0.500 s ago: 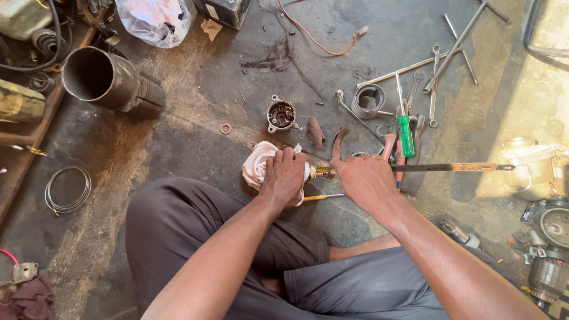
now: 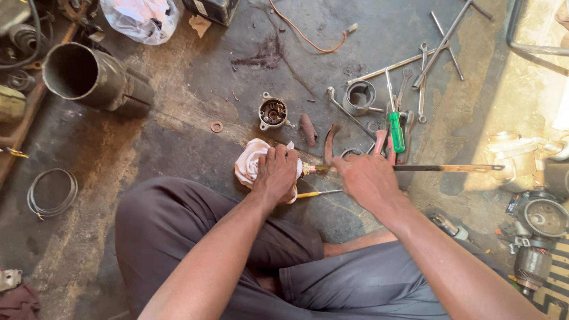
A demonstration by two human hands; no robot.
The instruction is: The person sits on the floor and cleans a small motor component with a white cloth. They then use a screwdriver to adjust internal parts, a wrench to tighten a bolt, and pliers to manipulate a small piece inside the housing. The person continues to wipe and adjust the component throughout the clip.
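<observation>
I sit on a grimy concrete floor. My left hand (image 2: 277, 173) grips a part wrapped in a pinkish-white cloth (image 2: 249, 165), with a small brass end (image 2: 307, 170) sticking out to the right. My right hand (image 2: 368, 179) holds a long thin hacksaw blade (image 2: 450, 168) that runs right from the brass end. The blade's near end meets the brass end. A yellow-handled tool (image 2: 317, 193) lies under my hands on the floor.
A round metal housing (image 2: 272, 112) and a copper washer (image 2: 217, 126) lie ahead. Spanners, rods and a green-handled screwdriver (image 2: 395, 131) are scattered at right. A big steel pipe (image 2: 89, 77) lies at left, a wire coil (image 2: 52, 192) lower left, motor parts (image 2: 536, 228) at right.
My right hand's forefinger, raised before, now lies down along the blade. The hands stay in nearly the same place.
</observation>
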